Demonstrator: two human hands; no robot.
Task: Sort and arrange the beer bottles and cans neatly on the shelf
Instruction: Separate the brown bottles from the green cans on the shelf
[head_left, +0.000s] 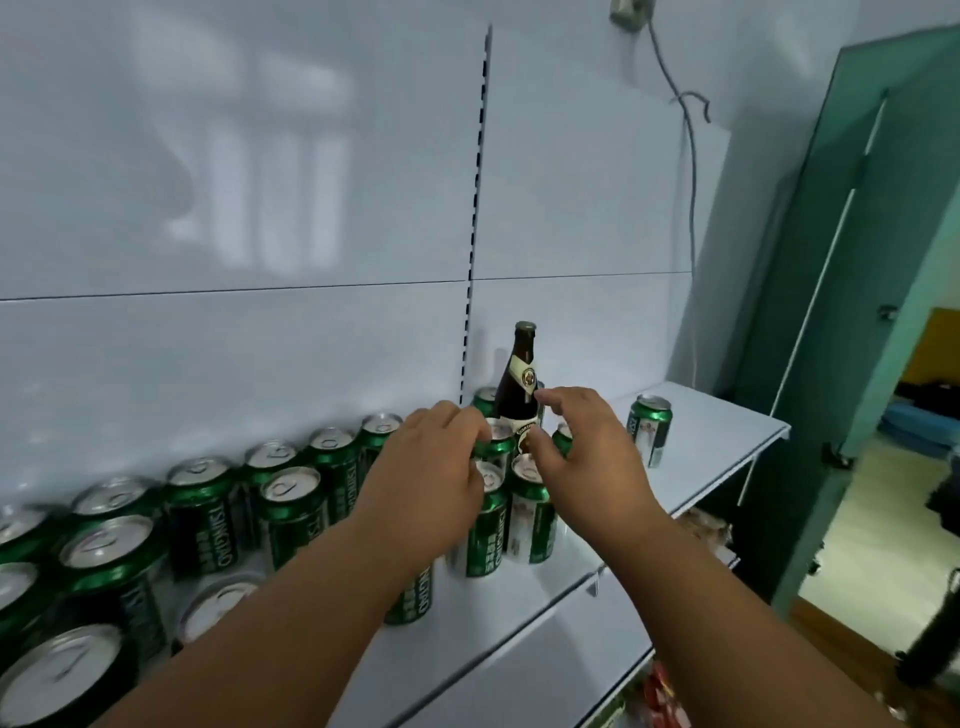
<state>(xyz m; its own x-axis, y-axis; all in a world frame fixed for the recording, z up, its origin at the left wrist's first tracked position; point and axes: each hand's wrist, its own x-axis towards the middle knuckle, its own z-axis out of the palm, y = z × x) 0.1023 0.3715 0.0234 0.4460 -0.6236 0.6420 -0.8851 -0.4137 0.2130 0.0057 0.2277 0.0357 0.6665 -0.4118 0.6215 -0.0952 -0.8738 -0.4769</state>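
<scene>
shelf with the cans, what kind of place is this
Probably a small shop or a mock-up of one: a white retail shelf with a slotted upright, stocked with rows of green beer cans and one brown bottle.

So from my feed: one brown bottle (521, 387) with a cream label stands upright at the back of the white shelf (711, 436), green cans (291, 506) crowded in rows to its left and front, one lone can (649, 428) off right.

Both hands, left hand (434, 467) and right hand (587, 447), reach over green cans (291, 512) toward brown bottle (519, 395) on white shelf (717, 431); one can (649, 431) apart at right.
</scene>
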